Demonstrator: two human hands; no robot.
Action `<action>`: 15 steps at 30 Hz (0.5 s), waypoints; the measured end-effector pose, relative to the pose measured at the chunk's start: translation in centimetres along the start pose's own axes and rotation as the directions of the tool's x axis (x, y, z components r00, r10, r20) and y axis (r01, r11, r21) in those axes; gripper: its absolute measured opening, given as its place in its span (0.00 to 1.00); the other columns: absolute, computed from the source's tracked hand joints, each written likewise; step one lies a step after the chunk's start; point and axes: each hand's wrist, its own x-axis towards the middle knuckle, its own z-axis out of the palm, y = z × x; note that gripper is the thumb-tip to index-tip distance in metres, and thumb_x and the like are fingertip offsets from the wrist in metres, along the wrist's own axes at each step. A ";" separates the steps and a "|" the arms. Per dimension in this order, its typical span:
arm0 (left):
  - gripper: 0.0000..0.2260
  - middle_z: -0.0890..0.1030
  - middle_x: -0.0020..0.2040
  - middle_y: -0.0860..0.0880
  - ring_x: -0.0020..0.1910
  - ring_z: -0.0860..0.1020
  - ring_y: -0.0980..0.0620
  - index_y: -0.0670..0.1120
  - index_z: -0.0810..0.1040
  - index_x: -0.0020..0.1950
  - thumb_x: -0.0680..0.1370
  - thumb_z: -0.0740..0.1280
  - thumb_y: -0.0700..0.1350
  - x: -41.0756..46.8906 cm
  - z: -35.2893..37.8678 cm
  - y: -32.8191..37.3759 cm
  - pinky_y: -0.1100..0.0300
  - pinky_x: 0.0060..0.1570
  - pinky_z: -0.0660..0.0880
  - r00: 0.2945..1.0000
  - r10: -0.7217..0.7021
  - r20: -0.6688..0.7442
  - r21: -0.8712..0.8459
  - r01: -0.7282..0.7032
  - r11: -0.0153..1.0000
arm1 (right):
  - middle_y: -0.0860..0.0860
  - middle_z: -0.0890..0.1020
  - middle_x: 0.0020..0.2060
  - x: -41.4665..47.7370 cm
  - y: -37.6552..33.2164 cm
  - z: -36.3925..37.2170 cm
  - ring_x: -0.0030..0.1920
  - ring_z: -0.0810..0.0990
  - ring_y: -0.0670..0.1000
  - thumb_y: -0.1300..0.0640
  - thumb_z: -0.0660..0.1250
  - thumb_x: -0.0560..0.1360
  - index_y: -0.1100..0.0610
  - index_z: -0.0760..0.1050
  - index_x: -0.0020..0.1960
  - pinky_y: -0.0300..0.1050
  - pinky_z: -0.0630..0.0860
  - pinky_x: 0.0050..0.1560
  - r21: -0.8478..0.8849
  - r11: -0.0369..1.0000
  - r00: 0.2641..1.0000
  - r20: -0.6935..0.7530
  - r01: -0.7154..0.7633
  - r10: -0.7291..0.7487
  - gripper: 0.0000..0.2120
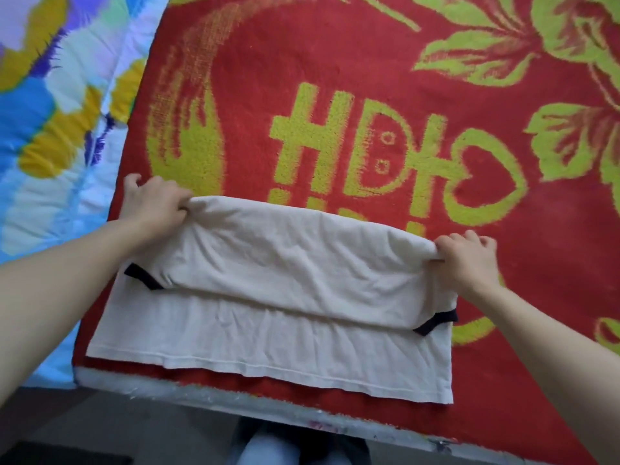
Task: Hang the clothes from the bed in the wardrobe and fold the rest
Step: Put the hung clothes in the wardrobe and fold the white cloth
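Mid-fold: you hold the cream cotton T-shirt with black sleeve trim (285, 263) by both corners of its doubled-over top.

Your left hand (154, 199) pinches the fold's left corner, fingers curled into the cloth. The shirt lies on the red and lime-green patterned blanket (335, 78) at the bed's near edge, hem towards you, lightly creased. It looks light, soft and limp, likely to sag between grips, so take it by the corners. Your right hand (469, 260) pinches the right corner likewise.
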 end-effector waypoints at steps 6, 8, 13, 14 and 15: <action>0.15 0.74 0.38 0.32 0.34 0.76 0.32 0.34 0.80 0.44 0.67 0.57 0.39 -1.4 -3.7 -1.3 0.45 0.31 0.71 0.919 0.063 -0.390 -0.189 -0.147 0.971 | 0.60 0.78 0.38 -0.2 2.7 -3.7 0.43 0.75 0.62 0.68 0.66 0.66 0.63 0.77 0.44 0.51 0.58 0.47 0.181 0.984 0.911 -0.406 0.001 0.073 0.06; 0.15 0.73 0.34 0.34 0.28 0.75 0.35 0.33 0.79 0.40 0.67 0.55 0.40 -3.5 -3.5 -1.0 0.49 0.26 0.70 0.892 0.160 -0.422 -0.119 -0.229 0.966 | 0.60 0.77 0.34 -1.9 3.0 -4.1 0.39 0.76 0.62 0.67 0.66 0.61 0.64 0.77 0.39 0.51 0.58 0.44 0.042 0.990 0.850 -0.519 0.132 -0.092 0.07; 0.08 0.71 0.30 0.39 0.27 0.74 0.40 0.41 0.74 0.41 0.68 0.56 0.39 -11.1 1.3 -1.3 0.51 0.25 0.69 0.879 0.272 -0.392 -0.056 -0.318 0.946 | 0.59 0.82 0.40 -9.2 3.0 0.7 0.48 0.77 0.59 0.62 0.60 0.67 0.60 0.74 0.40 0.51 0.63 0.44 -0.147 0.905 0.792 -0.443 0.399 -0.421 0.05; 0.08 0.72 0.31 0.39 0.28 0.74 0.41 0.43 0.72 0.43 0.68 0.56 0.39 -12.8 2.4 -1.3 0.51 0.27 0.69 0.881 0.279 -0.383 -0.049 -0.321 0.946 | 0.60 0.82 0.42 -10.7 2.8 1.9 0.47 0.80 0.60 0.60 0.58 0.67 0.59 0.71 0.43 0.52 0.64 0.45 -0.176 0.874 0.793 -0.368 0.453 -0.485 0.06; 0.09 0.72 0.32 0.40 0.29 0.75 0.41 0.44 0.71 0.45 0.67 0.56 0.39 -14.4 3.5 -1.1 0.50 0.28 0.70 0.891 0.276 -0.361 -0.041 -0.310 0.950 | 0.61 0.83 0.44 -12.1 2.5 3.1 0.47 0.82 0.60 0.60 0.58 0.66 0.58 0.70 0.46 0.53 0.65 0.47 -0.206 0.841 0.792 -0.283 0.500 -0.541 0.09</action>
